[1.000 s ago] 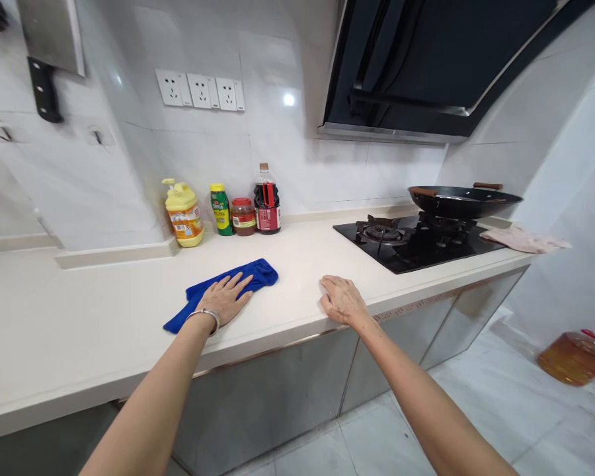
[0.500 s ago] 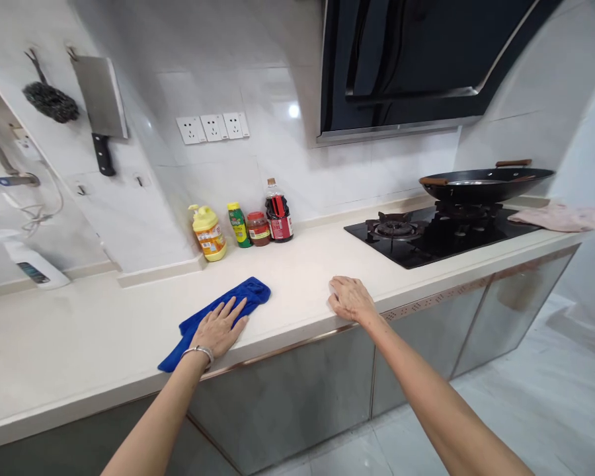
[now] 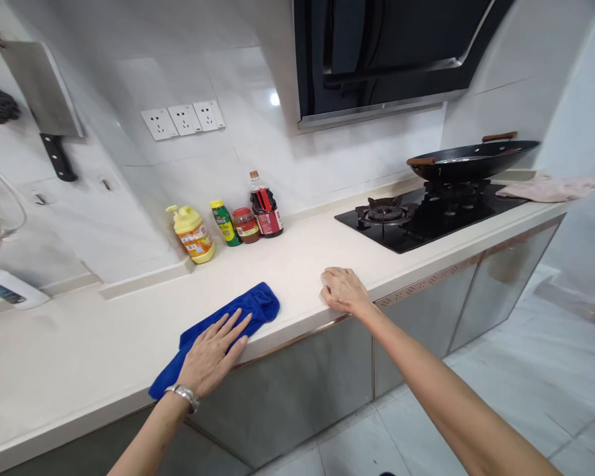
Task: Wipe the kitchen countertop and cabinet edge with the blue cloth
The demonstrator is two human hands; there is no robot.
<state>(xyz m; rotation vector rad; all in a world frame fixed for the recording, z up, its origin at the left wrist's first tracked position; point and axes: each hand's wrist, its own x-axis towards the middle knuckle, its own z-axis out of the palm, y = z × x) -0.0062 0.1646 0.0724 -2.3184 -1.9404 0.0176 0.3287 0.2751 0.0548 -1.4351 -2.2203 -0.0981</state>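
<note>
My left hand [image 3: 213,354] lies flat with fingers spread on a blue cloth [image 3: 264,304], near the front edge of the white countertop [image 3: 104,344]. A bracelet [image 3: 184,395] circles that wrist. The cloth is folded, and one corner hangs slightly over the edge. To the right, my right hand [image 3: 344,289] rests on the countertop with its fingers curled under, and nothing shows in it. Its fingertips are hidden from view.
Along the wall stand a yellow pump bottle [image 3: 194,235], a green bottle [image 3: 225,223], a red-lidded jar [image 3: 246,225] and a dark sauce bottle [image 3: 266,206]. A wok [image 3: 471,162] sits on the gas stove [image 3: 416,225], beside a pink cloth [image 3: 550,188]. A cleaver [image 3: 44,92] hangs at left.
The view has shifted, so most things sit further left in the picture. My left hand stays flat on the blue cloth, and my right hand remains curled on the countertop.
</note>
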